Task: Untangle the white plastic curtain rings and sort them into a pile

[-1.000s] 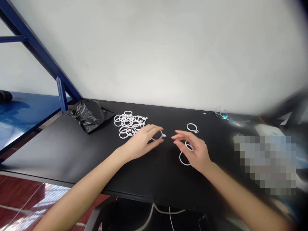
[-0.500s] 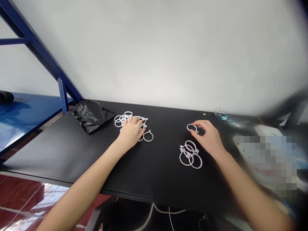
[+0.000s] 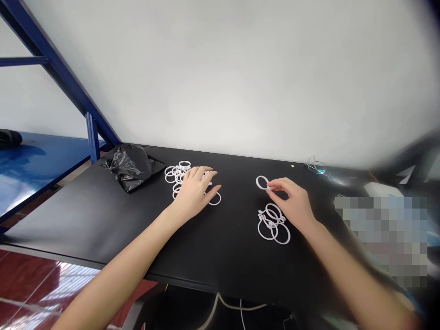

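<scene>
White ring pile (image 3: 177,174): on the table (image 3: 103,220), under the left hand (image 3: 194,192), fingers spread flat.
Single ring (image 3: 261,182): pinched in the right hand (image 3: 295,204), beside a small cluster (image 3: 273,224).
Progress: cluster holds few; most in the ring pile.

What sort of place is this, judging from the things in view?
Probably a plain workroom for light hand work: a black table against a bare white wall, a blue metal frame at the left, and a pile of white rings under the left hand; the right hand pinches one ring.
</scene>
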Demonstrator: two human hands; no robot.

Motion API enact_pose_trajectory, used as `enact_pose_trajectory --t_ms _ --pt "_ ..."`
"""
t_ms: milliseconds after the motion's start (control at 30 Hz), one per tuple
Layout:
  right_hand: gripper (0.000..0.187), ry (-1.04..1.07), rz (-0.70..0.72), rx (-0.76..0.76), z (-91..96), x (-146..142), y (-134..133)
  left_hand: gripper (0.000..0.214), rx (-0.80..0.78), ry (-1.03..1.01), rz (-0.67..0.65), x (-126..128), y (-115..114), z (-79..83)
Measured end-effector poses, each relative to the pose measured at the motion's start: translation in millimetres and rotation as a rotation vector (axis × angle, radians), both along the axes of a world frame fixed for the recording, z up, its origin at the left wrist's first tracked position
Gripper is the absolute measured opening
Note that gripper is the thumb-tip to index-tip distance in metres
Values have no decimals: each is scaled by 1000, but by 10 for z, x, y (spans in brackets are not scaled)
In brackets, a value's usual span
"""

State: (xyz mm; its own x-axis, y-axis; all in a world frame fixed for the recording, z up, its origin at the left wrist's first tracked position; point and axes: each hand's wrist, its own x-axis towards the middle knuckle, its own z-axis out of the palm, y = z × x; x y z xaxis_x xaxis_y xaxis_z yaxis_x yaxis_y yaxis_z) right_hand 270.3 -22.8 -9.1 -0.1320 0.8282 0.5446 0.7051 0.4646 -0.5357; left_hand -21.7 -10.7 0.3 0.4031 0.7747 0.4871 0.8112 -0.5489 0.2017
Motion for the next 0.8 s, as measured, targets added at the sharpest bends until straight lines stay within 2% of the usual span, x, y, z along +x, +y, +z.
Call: enact_pose_trajectory --t_ms 100,167,267,333,500,800 --pt "8 -13 173 100 79 -217 -169 49 -40 -150 -227 130 -131 36" --pt "17 -16 276 136 84 -352 -282 59 -88 -188 -349 207 -214 24" --pt "29 2 398 160 50 -493 -399 51 -149 -177 -447 273 -281 -25" --pt "30 27 416 183 33 -540 -430 44 -187 -169 -463 286 -286 -46" --pt "25 84 365 153 40 -567 -427 45 -256 -177 -444 272 -265 -22" --pt "17 123 385 134 -9 -557 -446 37 -263 -183 -480 273 -280 16"
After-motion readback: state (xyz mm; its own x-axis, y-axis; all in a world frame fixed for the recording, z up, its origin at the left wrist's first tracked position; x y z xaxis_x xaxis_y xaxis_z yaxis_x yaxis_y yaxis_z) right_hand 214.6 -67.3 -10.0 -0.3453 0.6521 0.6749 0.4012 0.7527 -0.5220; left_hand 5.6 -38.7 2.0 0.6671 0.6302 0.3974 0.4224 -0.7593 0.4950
